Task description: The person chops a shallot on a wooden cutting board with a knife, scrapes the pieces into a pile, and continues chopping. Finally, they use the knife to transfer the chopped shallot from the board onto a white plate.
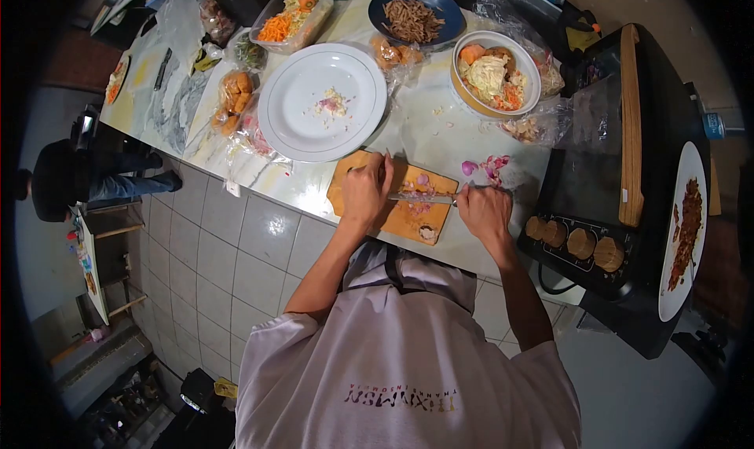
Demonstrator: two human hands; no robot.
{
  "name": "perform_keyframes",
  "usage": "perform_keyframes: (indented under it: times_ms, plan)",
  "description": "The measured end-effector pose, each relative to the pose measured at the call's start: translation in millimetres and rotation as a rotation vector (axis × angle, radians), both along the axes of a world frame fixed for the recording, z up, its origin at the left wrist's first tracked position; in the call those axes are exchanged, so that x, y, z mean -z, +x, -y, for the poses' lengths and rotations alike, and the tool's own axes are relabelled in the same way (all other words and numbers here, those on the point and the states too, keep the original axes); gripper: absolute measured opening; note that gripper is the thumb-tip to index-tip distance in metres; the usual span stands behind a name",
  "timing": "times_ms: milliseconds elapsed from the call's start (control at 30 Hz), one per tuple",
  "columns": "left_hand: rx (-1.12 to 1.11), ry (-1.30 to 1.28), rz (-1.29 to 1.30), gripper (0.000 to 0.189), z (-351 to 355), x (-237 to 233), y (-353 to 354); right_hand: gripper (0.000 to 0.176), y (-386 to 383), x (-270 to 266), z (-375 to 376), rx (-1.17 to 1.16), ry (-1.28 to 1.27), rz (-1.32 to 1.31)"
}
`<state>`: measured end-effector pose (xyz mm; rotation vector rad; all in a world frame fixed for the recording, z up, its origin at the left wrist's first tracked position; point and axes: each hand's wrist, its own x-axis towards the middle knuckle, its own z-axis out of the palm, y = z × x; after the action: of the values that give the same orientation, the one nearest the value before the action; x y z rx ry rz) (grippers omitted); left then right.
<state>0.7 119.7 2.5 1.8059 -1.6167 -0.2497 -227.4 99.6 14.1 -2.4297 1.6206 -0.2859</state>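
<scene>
My right hand [483,212] is closed round the handle of a knife [428,198], near the right edge of a wooden cutting board [349,194]. The blade points left across chopped shallots [422,183] on the board. My left hand [365,190] is over the board's left part, with some fingers stretched out beside the blade's tip; whether it presses on the blade is hidden. Purple shallot pieces and peels [495,168] lie right of the board. Beyond the board, a large white plate [287,103] holds a small heap of minced pieces.
At the back stand a tub of shredded vegetables [259,44], a blue plate of brown strips [377,21] and a bowl of vegetables [458,84]. On the right are a black griddle [585,174] and a white plate of brown bits [671,300]. Another person [59,182] stands far left.
</scene>
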Motion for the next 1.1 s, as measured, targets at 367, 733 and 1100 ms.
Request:
perform_keyframes:
  times_ms: [367,733,1100]
  plan:
    - [0.01,0.062,-0.007,0.025,2,6,4,0.039,8,-29,23,-0.155,0.063,-0.043]
    - [-0.002,0.076,0.029,0.021,-10,15,3,0.037,3,-10,5,-0.126,0.128,-0.085]
    - [-0.015,0.112,0.015,0.02,-7,15,-2,0.036,3,-12,8,-0.073,0.138,-0.102]
